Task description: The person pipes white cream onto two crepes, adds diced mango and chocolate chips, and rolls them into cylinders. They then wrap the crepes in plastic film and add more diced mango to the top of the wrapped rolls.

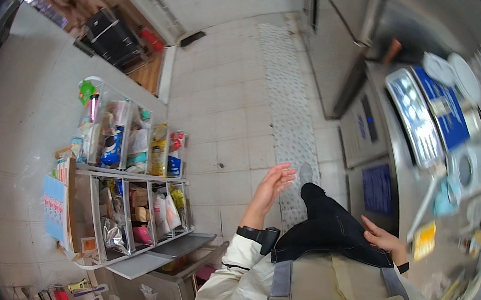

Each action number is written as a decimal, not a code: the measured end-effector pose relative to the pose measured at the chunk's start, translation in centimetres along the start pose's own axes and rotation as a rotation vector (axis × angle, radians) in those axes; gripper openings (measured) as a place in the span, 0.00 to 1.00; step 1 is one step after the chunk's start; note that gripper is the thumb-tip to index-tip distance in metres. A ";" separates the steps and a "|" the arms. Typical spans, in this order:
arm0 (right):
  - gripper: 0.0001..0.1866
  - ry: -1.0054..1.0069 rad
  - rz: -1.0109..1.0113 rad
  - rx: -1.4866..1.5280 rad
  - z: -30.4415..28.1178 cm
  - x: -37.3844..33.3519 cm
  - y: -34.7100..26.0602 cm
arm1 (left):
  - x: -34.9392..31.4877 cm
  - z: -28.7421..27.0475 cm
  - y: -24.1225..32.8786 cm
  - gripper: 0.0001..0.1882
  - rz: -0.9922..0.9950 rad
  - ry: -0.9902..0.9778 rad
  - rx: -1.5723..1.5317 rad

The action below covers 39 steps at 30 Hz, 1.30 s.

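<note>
My left hand [272,184] is held out in front of me over the tiled floor, its fingers stretched and nothing in it. A dark band circles that wrist. Down beside my right thigh hangs my right hand [382,237], empty, with its thumb and fingers apart. It is nearest to the steel counter [395,178] on my right. On that counter lie a long shiny metal tray [415,118] and a blue flat box [443,108]. A yellow packet [424,240] is near its front edge.
A white shelf rack [94,212] full of bags and packets stands on the left. A patterned mat strip [285,95] runs ahead along the floor. A tall steel cabinet [334,34] rises at the far right. Beyond a doorway at the far left is a black case [113,38].
</note>
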State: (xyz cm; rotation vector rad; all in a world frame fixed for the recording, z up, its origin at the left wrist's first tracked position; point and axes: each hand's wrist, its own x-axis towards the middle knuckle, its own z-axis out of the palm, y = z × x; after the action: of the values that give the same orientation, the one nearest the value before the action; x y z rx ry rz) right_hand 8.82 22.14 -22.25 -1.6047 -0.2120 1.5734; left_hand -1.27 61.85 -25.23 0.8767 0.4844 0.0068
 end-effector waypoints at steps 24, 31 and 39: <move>0.13 -0.154 0.005 -0.533 -5.7 68.9 -58.4 | 31.6 -43.3 52.6 0.21 0.357 0.545 -0.233; 0.11 -0.039 -0.268 -1.054 4.2 86.7 -81.3 | 42.8 -57.9 71.7 0.20 0.483 0.346 -0.235; 0.14 -0.798 0.042 -1.316 17.4 115.0 -108.9 | 42.8 -75.5 85.3 0.17 0.629 0.881 -0.270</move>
State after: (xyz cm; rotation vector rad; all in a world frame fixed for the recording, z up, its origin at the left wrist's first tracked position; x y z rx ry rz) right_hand 62.38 171.82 -32.73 -1.6673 -1.9650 2.1830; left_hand 22.08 181.11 -20.19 0.6949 0.9755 1.0467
